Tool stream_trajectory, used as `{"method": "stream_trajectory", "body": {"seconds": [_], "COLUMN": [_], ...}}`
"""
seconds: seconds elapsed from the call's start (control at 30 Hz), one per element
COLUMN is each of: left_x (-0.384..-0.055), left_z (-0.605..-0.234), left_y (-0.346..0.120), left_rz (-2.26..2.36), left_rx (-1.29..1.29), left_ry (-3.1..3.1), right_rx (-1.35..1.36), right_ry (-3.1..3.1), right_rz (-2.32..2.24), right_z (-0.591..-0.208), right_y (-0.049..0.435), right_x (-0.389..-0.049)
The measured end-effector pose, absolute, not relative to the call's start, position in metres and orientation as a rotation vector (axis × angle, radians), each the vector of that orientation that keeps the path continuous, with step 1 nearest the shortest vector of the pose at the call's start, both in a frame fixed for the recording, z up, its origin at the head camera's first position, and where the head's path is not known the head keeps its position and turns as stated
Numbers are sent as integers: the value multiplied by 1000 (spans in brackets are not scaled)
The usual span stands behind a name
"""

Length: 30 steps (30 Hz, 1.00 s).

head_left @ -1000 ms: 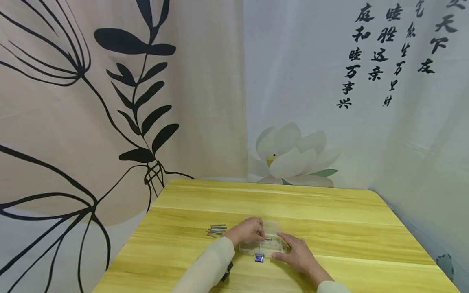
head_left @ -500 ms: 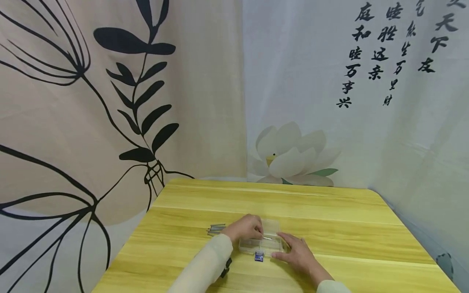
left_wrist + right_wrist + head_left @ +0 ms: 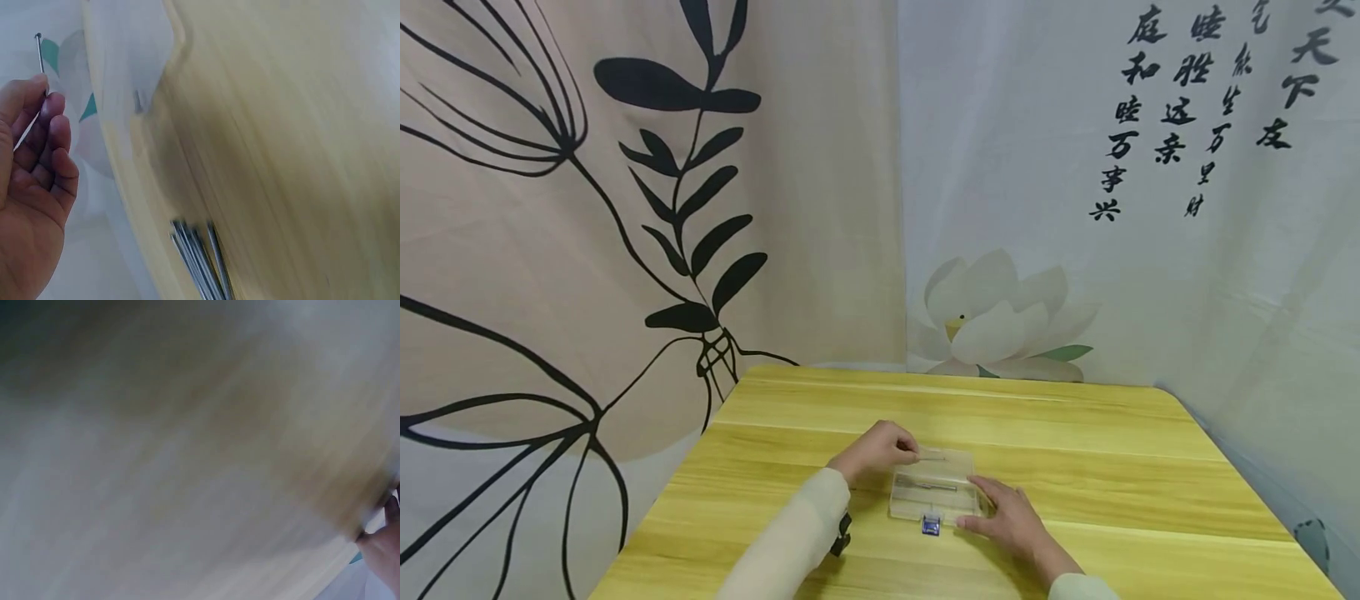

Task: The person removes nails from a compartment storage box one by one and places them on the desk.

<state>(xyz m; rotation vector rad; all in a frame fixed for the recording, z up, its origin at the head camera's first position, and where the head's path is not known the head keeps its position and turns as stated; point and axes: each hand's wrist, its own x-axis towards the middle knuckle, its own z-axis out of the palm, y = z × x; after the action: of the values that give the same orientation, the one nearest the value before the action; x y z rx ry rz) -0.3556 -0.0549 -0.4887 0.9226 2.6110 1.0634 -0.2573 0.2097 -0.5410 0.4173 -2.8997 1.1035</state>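
Observation:
My left hand (image 3: 880, 447) pinches a thin metal nail (image 3: 42, 59) between thumb and fingertips; its head points away from the hand. In the head view this nail overlaps the raised lid (image 3: 958, 463) of a clear plastic box (image 3: 913, 507). More nails (image 3: 936, 487) lie inside the box. My right hand (image 3: 1011, 518) holds the box's right end, thumb near the front corner and fingers at the back. A bundle of loose nails (image 3: 200, 262) lies on the table in the left wrist view; my left hand and arm hide it in the head view.
A blue latch (image 3: 930, 526) sticks out from the box's front. The wooden table (image 3: 1112, 467) reaches back to a printed curtain (image 3: 820, 208). A dark strap piece (image 3: 842, 535) shows under the left sleeve (image 3: 790, 533). The right wrist view is mostly blurred.
My left hand has moved left and back, out of the box and over toward the loose nails, and now holds a nail. My right hand has stayed on the box.

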Motion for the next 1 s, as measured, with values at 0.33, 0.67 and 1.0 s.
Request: {"method": "stream_trajectory", "body": {"seconds": [0.33,0.67,1.0], "left_x": [-353,-344,-332], "left_z": [-484,-495,-505], "left_y": [-109,-163,-188], "left_rz": [1165,1172,1146], "left_rx": [813,737,698], "left_ry": [2625,2650,2611], "right_rx": [429,425,422], "right_ry": [-2899,-2890,-2890], "right_rz": [1129,1120,1106], "right_z": [-541,-541,-540], "right_y": [211,210,210], "right_x": [-257,-255,-254]}}
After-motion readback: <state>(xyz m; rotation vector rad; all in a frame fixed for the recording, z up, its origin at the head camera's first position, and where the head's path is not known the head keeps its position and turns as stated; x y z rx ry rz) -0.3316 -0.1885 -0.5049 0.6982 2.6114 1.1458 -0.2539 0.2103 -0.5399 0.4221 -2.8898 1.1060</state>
